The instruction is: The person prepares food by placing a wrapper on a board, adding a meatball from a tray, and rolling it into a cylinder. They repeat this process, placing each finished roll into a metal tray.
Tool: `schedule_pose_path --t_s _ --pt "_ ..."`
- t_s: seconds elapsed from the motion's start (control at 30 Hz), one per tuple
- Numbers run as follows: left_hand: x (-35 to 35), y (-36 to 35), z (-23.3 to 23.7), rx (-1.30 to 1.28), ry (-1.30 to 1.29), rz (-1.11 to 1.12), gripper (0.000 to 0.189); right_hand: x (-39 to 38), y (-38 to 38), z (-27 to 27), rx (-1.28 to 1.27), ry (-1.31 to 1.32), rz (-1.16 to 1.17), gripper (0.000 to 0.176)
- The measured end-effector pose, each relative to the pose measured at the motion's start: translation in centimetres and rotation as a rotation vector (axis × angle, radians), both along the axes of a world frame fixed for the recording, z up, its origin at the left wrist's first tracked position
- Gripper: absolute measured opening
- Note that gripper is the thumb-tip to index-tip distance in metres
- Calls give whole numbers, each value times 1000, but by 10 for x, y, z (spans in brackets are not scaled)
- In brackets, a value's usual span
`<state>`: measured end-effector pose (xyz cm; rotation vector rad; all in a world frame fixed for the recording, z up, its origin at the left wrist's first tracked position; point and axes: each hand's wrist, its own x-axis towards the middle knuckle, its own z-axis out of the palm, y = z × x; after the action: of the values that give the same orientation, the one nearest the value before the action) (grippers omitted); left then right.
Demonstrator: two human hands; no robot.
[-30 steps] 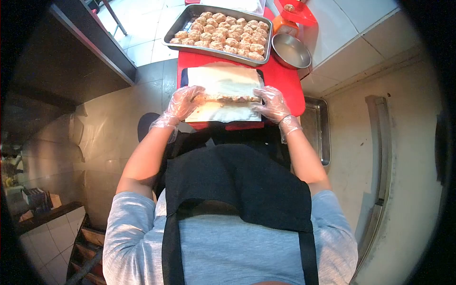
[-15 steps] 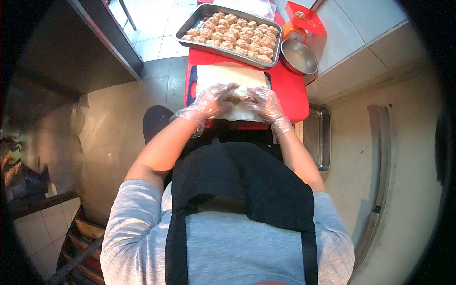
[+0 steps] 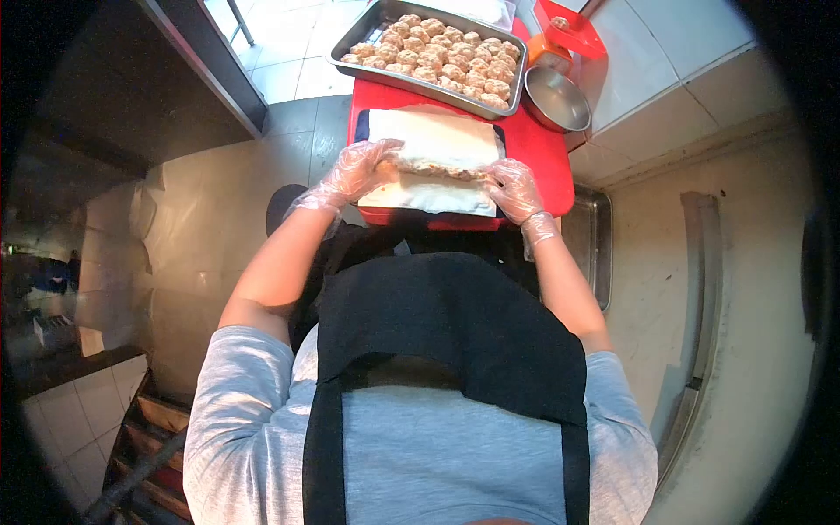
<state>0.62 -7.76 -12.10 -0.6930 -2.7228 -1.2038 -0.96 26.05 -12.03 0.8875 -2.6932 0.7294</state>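
A pale, thin sheet [image 3: 429,131] lies on a dark cutting board [image 3: 362,128] with red edges. Across its middle runs a long strip of lumpy meat filling [image 3: 437,169]. At the strip's left end, my left hand [image 3: 357,172], in a clear plastic glove, has its fingers curled against the filling. My right hand [image 3: 514,187], gloved the same way, pinches at the opposite end. Between the two hands the strip is uncovered. Parts of the fingertips are hidden by the gloves' folds and glare.
Behind the board, a metal tray [image 3: 420,88] holds several rows of meat balls [image 3: 429,54] on the red table [image 3: 547,166]. To its right are a metal bowl [image 3: 557,98] and a red container [image 3: 573,33] on an orange base [image 3: 549,56]. Another metal pan [image 3: 602,245] sits lower right.
My hands have moved apart, from over the middle of the sheet to the two ends of the filling. The filling now shows as a long strip between them.
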Motion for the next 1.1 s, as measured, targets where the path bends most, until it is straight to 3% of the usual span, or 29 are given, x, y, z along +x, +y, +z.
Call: schedule_pose_path --t_s 0.13,0.23,0.33,0.37,0.47,0.53,0.6,0.7,0.8,0.83,0.93,0.97,1.1 --pt "0 -11 -15 -12 207 37 54 2 2 -5 7 -7 -9 28" --pt "2 -15 0 -28 -18 -8 54 2 6 -6 22 -33 -12 34" --pt "9 -19 6 12 119 93 54 13 7 9 39 40 -42 43" --pt "9 -21 -3 107 92 137 50 21 5 15 43 81 -56 47" --pt "7 -14 -22 53 21 206 47 52 -28 23 74 190 -21 54" --pt "8 -10 -17 68 -26 215 48 64 -52 28 32 106 35 53" --pt "13 -10 -2 56 -77 208 51 57 -58 9 29 173 44 35" --pt "20 -3 9 -159 512 83 53 46 -68 10 23 275 9 19" --pt "13 16 4 -92 403 -46 46 18 -69 29 -101 255 -34 16" --pt "-1 19 -2 -16 441 -88 30 5 -66 24 -47 188 -114 22" --pt "-31 26 -6 -43 92 -46 17 -17 -61 18 -76 -59 -95 31" --pt "-35 31 -8 -88 -63 96 11 -20 -59 17 71 -131 -147 43" --pt "-34 23 2 -52 -200 -29 9 -24 -51 21 46 -362 -90 42"
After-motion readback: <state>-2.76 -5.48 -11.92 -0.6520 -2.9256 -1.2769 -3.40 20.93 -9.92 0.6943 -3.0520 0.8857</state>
